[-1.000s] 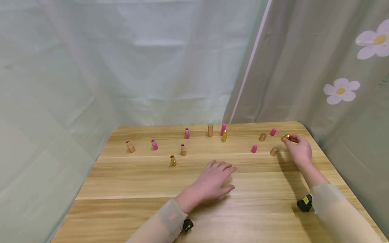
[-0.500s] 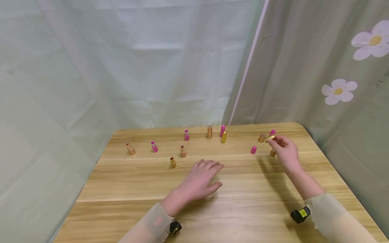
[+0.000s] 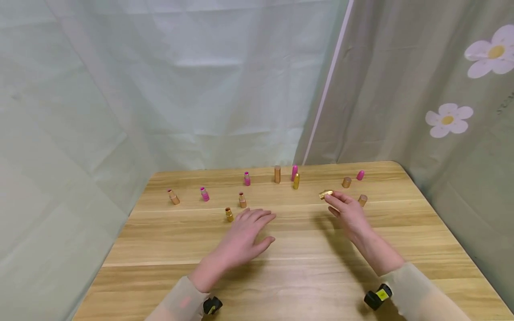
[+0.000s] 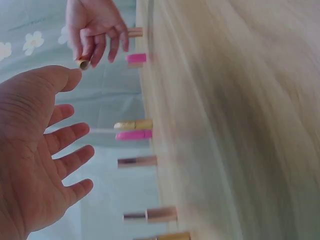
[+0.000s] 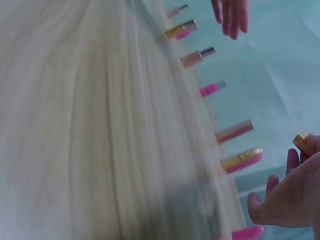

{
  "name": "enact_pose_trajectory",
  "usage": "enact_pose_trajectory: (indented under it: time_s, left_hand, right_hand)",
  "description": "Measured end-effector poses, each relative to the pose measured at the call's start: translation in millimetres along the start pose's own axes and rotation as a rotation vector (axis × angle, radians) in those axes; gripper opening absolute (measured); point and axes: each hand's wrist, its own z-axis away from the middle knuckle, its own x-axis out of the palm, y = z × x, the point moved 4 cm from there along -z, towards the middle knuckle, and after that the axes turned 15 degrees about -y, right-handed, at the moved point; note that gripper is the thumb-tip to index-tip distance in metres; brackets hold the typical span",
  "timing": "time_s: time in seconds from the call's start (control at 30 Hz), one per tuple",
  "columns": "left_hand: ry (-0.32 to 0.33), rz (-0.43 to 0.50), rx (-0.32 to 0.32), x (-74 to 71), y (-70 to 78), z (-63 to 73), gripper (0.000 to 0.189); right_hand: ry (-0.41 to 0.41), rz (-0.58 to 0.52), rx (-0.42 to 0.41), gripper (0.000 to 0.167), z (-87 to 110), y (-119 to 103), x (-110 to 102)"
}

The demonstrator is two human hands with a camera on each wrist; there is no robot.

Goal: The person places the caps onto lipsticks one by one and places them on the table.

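Observation:
My right hand (image 3: 350, 215) pinches a gold lipstick cap (image 3: 325, 194) between thumb and fingers, raised over the table. In the left wrist view the cap's (image 4: 83, 63) hollow end shows. My left hand (image 3: 241, 236) is spread, palm down and holding nothing, its fingertips near an uncapped gold lipstick tube (image 3: 229, 215). Just behind that stands an uncapped rose-gold tube (image 3: 242, 200). Farther left are another rose-gold tube (image 3: 173, 197) and a pink tube (image 3: 205, 194). A pink cap (image 5: 247, 233) shows in the right wrist view; in the head view my right hand hides it.
Capped lipsticks stand at the back: rose-gold (image 3: 277, 174), pink (image 3: 295, 171) and gold (image 3: 296, 182). Another uncapped pink tube (image 3: 246, 179) stands left of them. On the right are two copper caps (image 3: 346, 182) and a pink cap (image 3: 360, 175). Curtains (image 3: 225, 89) hang behind the wooden table (image 3: 160, 249).
My right hand has carried the gold cap leftward from the table's right side towards the middle. My left hand has moved left, closer to the uncapped gold tube.

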Motion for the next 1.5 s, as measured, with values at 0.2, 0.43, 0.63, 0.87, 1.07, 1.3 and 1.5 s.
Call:
enact_pose_trajectory:
  time_s: [0.2, 0.43, 0.63, 0.87, 1.07, 1.3, 1.5]
  left_hand:
    - [0.123, 0.062, -0.041, -16.5, -26.2, 25.7, 0.053]
    - [0.297, 0.296, -0.204, -26.5, -74.5, 56.9, 0.047]
    - [0.249, 0.472, -0.373, -14.7, -111.2, 55.9, 0.048]
    - [0.101, 0.515, -0.45, 1.2, -128.7, 32.0, 0.048]
    - [0.066, 0.419, -0.485, 8.1, -131.8, 17.4, 0.046]
    - [0.04, 0.347, -0.551, 9.0, -128.9, 16.7, 0.041]
    - [0.047, 0.345, -0.58, 12.6, -130.1, 21.3, 0.038]
  right_hand:
    - [0.001, -0.038, 0.038, 0.005, -2.7, 10, 14]
    - [0.027, -0.031, 0.056, 0.009, -7.0, 17, 13]
    - [0.039, -0.013, 0.069, 0.005, -8.1, 20, 9]
    - [0.018, -0.041, 0.06, 0.003, -8.5, 26, 11]
    - [0.023, -0.056, 0.063, 0.01, -9.5, 30, 15]
    - [0.009, -0.053, 0.077, 0.008, -10.5, 31, 18]
    - [-0.001, -0.047, 0.088, 0.016, -9.9, 30, 23]
